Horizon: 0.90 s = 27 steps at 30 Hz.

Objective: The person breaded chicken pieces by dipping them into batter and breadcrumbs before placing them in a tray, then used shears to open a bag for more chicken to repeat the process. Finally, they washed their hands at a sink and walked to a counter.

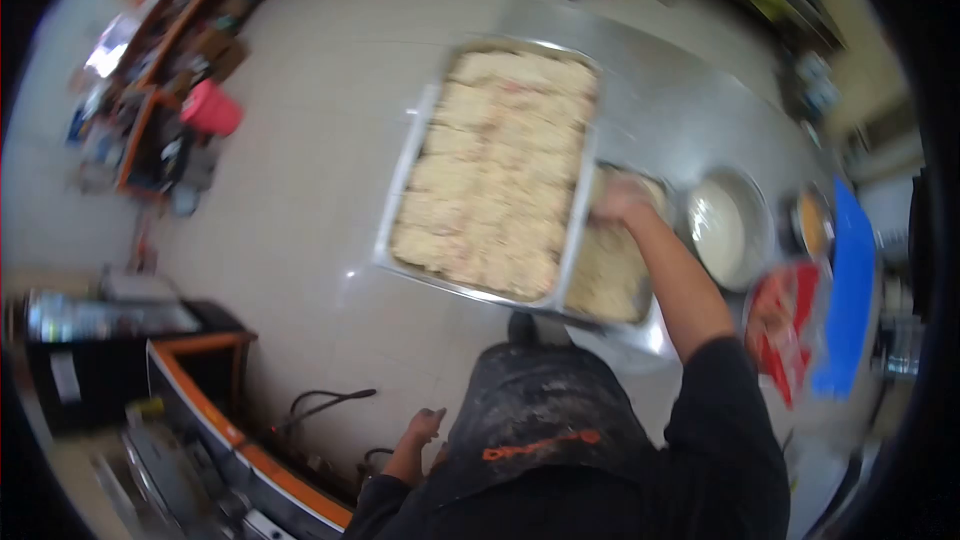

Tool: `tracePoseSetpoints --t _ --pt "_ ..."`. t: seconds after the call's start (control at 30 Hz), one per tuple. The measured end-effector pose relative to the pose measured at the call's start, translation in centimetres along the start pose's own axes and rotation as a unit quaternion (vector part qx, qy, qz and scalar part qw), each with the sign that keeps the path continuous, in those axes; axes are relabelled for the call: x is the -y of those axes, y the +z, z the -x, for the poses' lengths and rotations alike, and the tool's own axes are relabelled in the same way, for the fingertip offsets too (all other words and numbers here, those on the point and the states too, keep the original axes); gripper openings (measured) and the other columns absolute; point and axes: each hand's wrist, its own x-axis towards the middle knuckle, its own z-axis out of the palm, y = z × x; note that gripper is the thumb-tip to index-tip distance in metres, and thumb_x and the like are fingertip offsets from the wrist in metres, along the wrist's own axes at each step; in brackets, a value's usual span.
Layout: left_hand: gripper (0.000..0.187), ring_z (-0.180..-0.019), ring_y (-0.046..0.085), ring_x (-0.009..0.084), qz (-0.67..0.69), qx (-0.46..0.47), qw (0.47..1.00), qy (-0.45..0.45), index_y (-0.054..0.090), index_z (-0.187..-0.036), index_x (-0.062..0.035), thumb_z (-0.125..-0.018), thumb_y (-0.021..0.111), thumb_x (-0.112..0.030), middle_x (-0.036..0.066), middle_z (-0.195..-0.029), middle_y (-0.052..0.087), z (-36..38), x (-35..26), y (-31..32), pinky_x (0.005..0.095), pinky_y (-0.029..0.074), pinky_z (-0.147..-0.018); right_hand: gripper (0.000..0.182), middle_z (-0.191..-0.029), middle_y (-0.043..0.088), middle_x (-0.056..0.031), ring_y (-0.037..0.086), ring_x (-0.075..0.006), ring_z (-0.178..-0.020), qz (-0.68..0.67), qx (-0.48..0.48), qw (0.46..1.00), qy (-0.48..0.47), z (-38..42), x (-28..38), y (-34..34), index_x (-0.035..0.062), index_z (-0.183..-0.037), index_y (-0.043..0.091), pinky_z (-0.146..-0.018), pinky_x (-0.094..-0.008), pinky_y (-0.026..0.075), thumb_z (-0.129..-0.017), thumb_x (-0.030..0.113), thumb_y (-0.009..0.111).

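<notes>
My right hand [622,198] reaches down into a smaller metal tray [640,312] that holds pale, crumb-like breading [607,265]. Motion smears its fingers, so what they grip, if anything, cannot be made out. Left of it lies a large metal tray [392,210], filled with rows of pale, crumb-coated pieces [500,170] showing faint pinkish spots. My left hand [428,425] hangs low beside the dark apron [545,410], away from the trays. It holds nothing visible, and its fingers are loosely apart.
Both trays rest on a steel table [680,110]. To the right are a metal bowl of whitish liquid [717,230], a smaller bowl with orange contents [812,223], a red-and-clear plastic bag [782,325] and a blue strip [848,290]. A pink bucket [211,108] stands by the left shelves.
</notes>
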Motion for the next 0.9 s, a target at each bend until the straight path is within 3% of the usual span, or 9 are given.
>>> tracePoseSetpoints --t 0.13,0.2,0.33,0.43,0.47,0.57,0.73,0.83,0.9 --pt "0.07 -0.078 0.072 0.0296 0.033 0.017 0.999 0.0 0.062 -0.121 0.0079 -0.09 0.06 -0.056 0.021 -0.098 0.069 2.7 -2.4 0.4 0.0419 0.057 -0.062 0.064 -0.117 0.068 -0.0233 0.067 -0.0369 -0.107 -0.01 -0.121 0.993 -0.005 -2.2 -0.3 3.0 0.004 -0.122 0.066 -0.092 -0.0444 0.054 -0.068 0.033 0.082" --pt "0.071 -0.081 0.072 0.031 0.073 0.012 0.997 -0.003 0.063 -0.121 0.008 -0.091 0.059 -0.056 0.022 -0.101 0.069 3.4 -2.5 0.8 0.0437 0.058 -0.067 0.055 -0.12 0.067 -0.0241 0.064 -0.0378 -0.113 0.021 -0.077 0.996 -0.037 -6.6 -3.4 5.3 0.0028 -0.12 0.066 -0.096 -0.0442 0.052 -0.072 0.028 0.078" --pt "0.069 -0.083 0.072 0.0323 0.091 -0.004 0.996 -0.025 0.065 -0.117 0.0088 -0.092 0.058 -0.055 0.023 -0.103 0.069 1.8 0.2 2.6 0.047 0.057 -0.071 0.052 -0.119 0.067 -0.0245 0.063 -0.0387 -0.114 -0.037 -0.033 0.996 -0.077 -1.0 -2.0 -1.3 0.0041 -0.119 0.066 -0.097 -0.045 0.051 -0.074 0.03 0.077" --pt "0.069 -0.078 0.071 0.032 -0.051 0.041 0.998 0.005 0.064 -0.115 0.0093 -0.093 0.056 -0.055 0.021 -0.104 0.069 -3.3 5.1 3.1 0.0476 0.056 -0.068 0.048 -0.114 0.069 -0.0227 0.066 -0.0394 -0.104 -0.039 -0.116 0.98 -0.158 -2.3 -6.5 0.3 0.0058 -0.116 0.068 -0.092 -0.0464 0.052 -0.076 0.031 0.076" --pt "0.066 -0.073 0.07 0.0293 -0.055 0.081 0.994 -0.043 0.064 -0.113 0.0091 -0.094 0.055 -0.053 0.019 -0.104 0.071 -3.2 5.3 2.1 0.046 0.054 -0.061 0.045 -0.109 0.071 -0.0219 0.067 -0.0385 -0.1 -0.068 -0.052 0.985 -0.146 0.3 -5.2 -2.1 0.0046 -0.112 0.07 -0.089 -0.0459 0.052 -0.077 0.032 0.077" --pt "0.064 -0.068 0.067 0.0264 -0.071 0.104 0.989 0.082 0.064 -0.112 0.0083 -0.095 0.054 -0.052 0.018 -0.101 0.072 -2.2 6.1 0.2 0.0437 0.05 -0.055 0.036 -0.103 0.07 -0.0218 0.067 -0.0399 -0.094 -0.133 -0.11 0.963 -0.206 3.4 -5.2 -0.8 0.004 -0.103 0.071 -0.084 -0.0459 0.053 -0.083 0.034 0.067" --pt "0.061 -0.061 0.063 0.0224 -0.094 0.121 0.986 0.065 0.062 -0.116 0.0061 -0.095 0.055 -0.05 0.017 -0.1 0.072 -4.5 1.9 -1.9 0.0385 0.045 -0.048 0.045 -0.116 0.065 -0.0285 0.062 -0.042 -0.111 -0.254 -0.168 0.943 -0.137 11.1 -2.5 -0.4 -0.0014 -0.121 0.062 -0.099 -0.0455 0.048 -0.093 0.032 0.054" --pt "0.062 -0.059 0.061 0.0203 -0.045 0.071 0.996 -0.003 0.057 -0.126 0.0046 -0.095 0.055 -0.049 0.017 -0.102 0.072 -1.4 -4.8 -3.1 0.0349 0.043 -0.047 0.056 -0.131 0.059 -0.0285 0.057 -0.0431 -0.122 -0.031 -0.298 0.937 -0.178 13.3 -2.4 6.0 -0.0066 -0.137 0.049 -0.107 -0.0451 0.044 -0.094 0.029 0.054" --pt "0.062 -0.058 0.06 0.0197 -0.027 0.062 0.998 0.015 0.055 -0.128 0.0047 -0.095 0.055 -0.048 0.017 -0.102 0.072 -2.2 -5.7 -3.3 0.0343 0.042 -0.046 0.061 -0.142 0.049 -0.0297 0.047 -0.0437 -0.132 0.107 -0.247 0.939 -0.214 16.1 -0.9 6.2 -0.0079 -0.144 0.04 -0.114 -0.046 0.035 -0.097 0.03 0.049"
